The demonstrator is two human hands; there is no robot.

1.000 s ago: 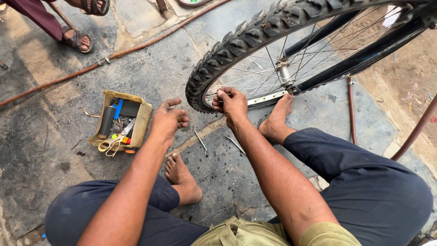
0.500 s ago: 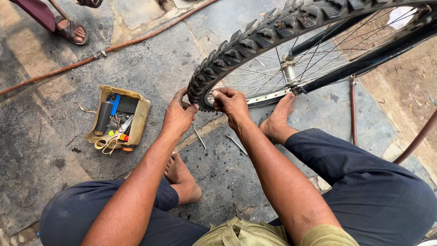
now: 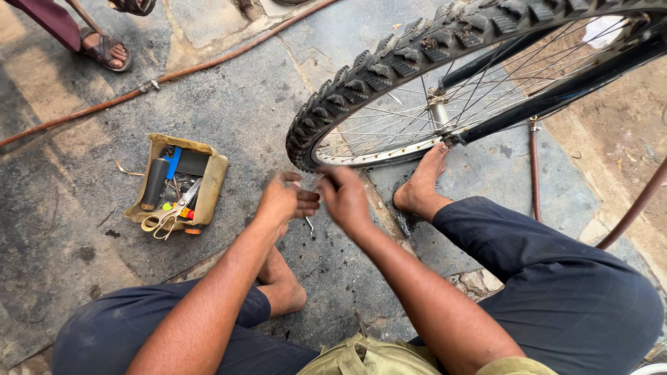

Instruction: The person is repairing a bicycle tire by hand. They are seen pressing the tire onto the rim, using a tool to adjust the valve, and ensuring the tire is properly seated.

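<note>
Head view looks down at both hands meeting just below the tyre. Left hand is curled narrow, fingers bunched; what it pinches, if anything, is too blurred to tell. Right hand sits just beside it, fingers loosely bent, apparently holding nothing. Under the tyre's lowest curve, a bare foot rests on the ground. Left of the tyre, well apart, lies a tray with scissors. Beyond the tyre's left side runs a hose.
</note>
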